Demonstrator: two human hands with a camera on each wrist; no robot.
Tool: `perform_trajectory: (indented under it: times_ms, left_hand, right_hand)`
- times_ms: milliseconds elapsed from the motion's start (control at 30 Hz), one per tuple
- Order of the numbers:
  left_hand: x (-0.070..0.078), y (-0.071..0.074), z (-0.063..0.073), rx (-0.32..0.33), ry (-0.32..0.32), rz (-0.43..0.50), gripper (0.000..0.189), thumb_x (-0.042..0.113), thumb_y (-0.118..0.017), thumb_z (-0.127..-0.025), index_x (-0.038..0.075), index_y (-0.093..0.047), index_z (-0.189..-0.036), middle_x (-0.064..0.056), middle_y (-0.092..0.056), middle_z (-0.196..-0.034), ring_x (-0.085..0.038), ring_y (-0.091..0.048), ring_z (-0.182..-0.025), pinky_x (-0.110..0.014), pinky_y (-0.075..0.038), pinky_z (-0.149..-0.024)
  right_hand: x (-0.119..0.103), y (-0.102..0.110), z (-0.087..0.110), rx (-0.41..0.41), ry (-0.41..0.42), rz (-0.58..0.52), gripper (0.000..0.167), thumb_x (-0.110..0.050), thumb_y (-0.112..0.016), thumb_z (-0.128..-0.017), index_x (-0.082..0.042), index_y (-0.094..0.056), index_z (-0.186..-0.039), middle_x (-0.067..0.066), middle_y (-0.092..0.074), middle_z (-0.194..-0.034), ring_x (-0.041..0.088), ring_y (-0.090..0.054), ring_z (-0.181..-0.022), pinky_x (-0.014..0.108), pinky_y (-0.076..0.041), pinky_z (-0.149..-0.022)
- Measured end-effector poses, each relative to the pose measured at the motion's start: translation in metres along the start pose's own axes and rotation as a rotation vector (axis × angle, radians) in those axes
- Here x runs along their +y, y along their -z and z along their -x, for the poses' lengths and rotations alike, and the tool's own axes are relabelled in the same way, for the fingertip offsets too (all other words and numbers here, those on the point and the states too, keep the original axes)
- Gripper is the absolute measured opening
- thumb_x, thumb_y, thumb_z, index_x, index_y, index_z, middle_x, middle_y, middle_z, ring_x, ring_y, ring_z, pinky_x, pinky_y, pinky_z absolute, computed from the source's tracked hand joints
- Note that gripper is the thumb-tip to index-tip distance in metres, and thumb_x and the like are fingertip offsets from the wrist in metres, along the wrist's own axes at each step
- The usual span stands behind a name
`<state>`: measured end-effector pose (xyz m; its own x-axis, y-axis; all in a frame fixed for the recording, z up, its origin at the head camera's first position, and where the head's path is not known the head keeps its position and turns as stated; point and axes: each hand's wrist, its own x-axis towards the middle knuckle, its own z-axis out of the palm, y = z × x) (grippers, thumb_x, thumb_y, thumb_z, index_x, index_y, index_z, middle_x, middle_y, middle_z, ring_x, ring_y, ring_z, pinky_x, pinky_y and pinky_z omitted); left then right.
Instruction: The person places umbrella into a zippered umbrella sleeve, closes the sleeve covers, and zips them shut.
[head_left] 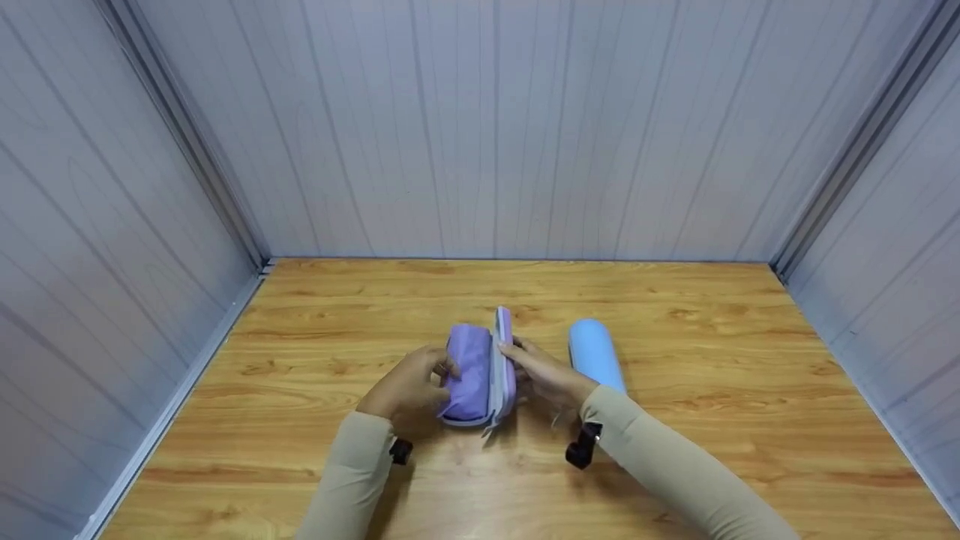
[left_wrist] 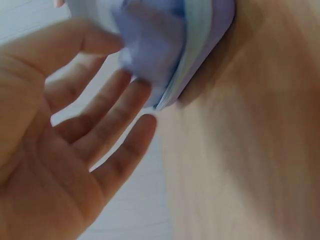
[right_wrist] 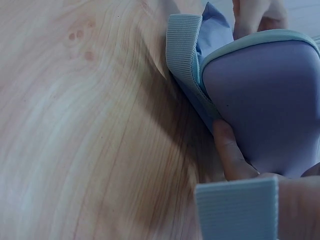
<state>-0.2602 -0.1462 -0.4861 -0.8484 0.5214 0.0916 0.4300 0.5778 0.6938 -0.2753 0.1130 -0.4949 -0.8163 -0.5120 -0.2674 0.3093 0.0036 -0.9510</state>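
A purple zippered case (head_left: pixel 508 379) stands open on the table, its lid tipped up on the right and its edge trimmed in pale grey. In its left half lies a rolled purple fabric bundle (head_left: pixel 471 375); what is wrapped up in it cannot be seen. My left hand (head_left: pixel 411 381) touches the bundle from the left, with thumb and fingertips against the cloth and the fingers spread in the left wrist view. On the other side, my right hand (head_left: pixel 547 371) holds the lid, thumb over its edge. The lid's smooth outer face (right_wrist: pixel 265 100) fills much of the right wrist view.
A light blue long rounded object (head_left: pixel 596 352) lies on the wooden table (head_left: pixel 712 360), right of the case and partly behind the right forearm. Pale panel walls (head_left: pixel 495 135) enclose the table at the back and both sides. Small black devices (head_left: pixel 583 446) sit at both wrists.
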Motion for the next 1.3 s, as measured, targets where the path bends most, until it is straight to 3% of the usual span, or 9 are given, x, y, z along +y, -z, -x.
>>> perform_trajectory:
  times_ms: [167, 333, 633, 867, 1033, 1167, 1300]
  left_hand:
    - [0.003, 0.005, 0.010, -0.076, -0.028, -0.062, 0.038, -0.010, -0.073, -0.069, 0.002, -0.065, -0.104, -0.010, -0.058, -0.118, -0.028, -0.058, -0.106, -0.040, -0.053, -0.086]
    - [0.003, 0.005, 0.012, -0.096, -0.047, -0.102, 0.042, -0.001, -0.085, -0.070, 0.002, -0.064, -0.106, -0.012, -0.055, -0.129, -0.026, -0.058, -0.107, -0.042, -0.052, -0.091]
    - [0.004, -0.004, 0.008, -0.045, -0.042, -0.210, 0.035, 0.005, -0.086, -0.071, 0.004, -0.066, -0.100, -0.004, -0.057, -0.106, -0.023, -0.059, -0.093, -0.035, -0.053, -0.080]
    - [0.004, -0.009, 0.004, 0.001, -0.078, -0.321, 0.035, 0.004, -0.083, -0.064, 0.006, -0.064, -0.093, -0.003, -0.055, -0.103, -0.017, -0.054, -0.087, -0.033, -0.053, -0.077]
    - [0.006, -0.010, 0.005, 0.009, -0.081, -0.320, 0.036, 0.004, -0.084, -0.063, 0.005, -0.064, -0.093, -0.008, -0.056, -0.112, -0.019, -0.056, -0.088, -0.035, -0.053, -0.077]
    - [0.006, -0.010, 0.005, 0.001, -0.063, -0.291, 0.037, 0.005, -0.084, -0.065, 0.002, -0.065, -0.097, -0.011, -0.057, -0.118, -0.019, -0.057, -0.089, -0.034, -0.054, -0.078]
    - [0.006, -0.011, 0.005, -0.003, -0.041, -0.233, 0.045, 0.007, -0.086, -0.068, -0.002, -0.065, -0.107, -0.010, -0.059, -0.113, -0.021, -0.059, -0.091, -0.036, -0.055, -0.080]
  right_hand:
    - [0.000, 0.000, -0.001, -0.009, 0.006, 0.007, 0.074, -0.039, -0.046, -0.106, -0.007, -0.007, -0.160, 0.026, -0.052, -0.131, 0.030, -0.061, -0.104, 0.037, -0.049, -0.083]
    - [-0.001, 0.000, -0.001, -0.002, 0.003, 0.005, 0.076, -0.041, -0.047, -0.106, -0.007, -0.006, -0.160, 0.025, -0.054, -0.132, 0.036, -0.061, -0.111, 0.040, -0.051, -0.085]
    - [-0.001, -0.001, 0.001, 0.003, 0.003, -0.009, 0.077, -0.041, -0.048, -0.105, -0.008, -0.005, -0.160, 0.025, -0.054, -0.131, 0.031, -0.060, -0.107, 0.037, -0.047, -0.084]
    - [-0.003, -0.002, 0.000, 0.010, 0.002, -0.008, 0.077, -0.041, -0.050, -0.104, -0.008, -0.007, -0.160, 0.023, -0.057, -0.125, 0.025, -0.062, -0.098, 0.037, -0.046, -0.082]
    - [0.000, -0.004, -0.003, 0.025, -0.010, 0.013, 0.078, -0.047, -0.048, -0.104, -0.009, -0.008, -0.160, 0.026, -0.050, -0.135, 0.035, -0.060, -0.113, 0.044, -0.049, -0.093]
    - [0.003, -0.006, -0.003, -0.014, -0.013, 0.034, 0.075, -0.046, -0.041, -0.106, -0.010, -0.003, -0.160, 0.031, -0.041, -0.142, 0.040, -0.053, -0.122, 0.051, -0.049, -0.097]
    - [0.006, -0.009, -0.002, -0.038, -0.008, 0.051, 0.079, -0.034, -0.051, -0.104, -0.013, 0.000, -0.161, 0.033, -0.042, -0.141, 0.041, -0.056, -0.119, 0.052, -0.050, -0.097]
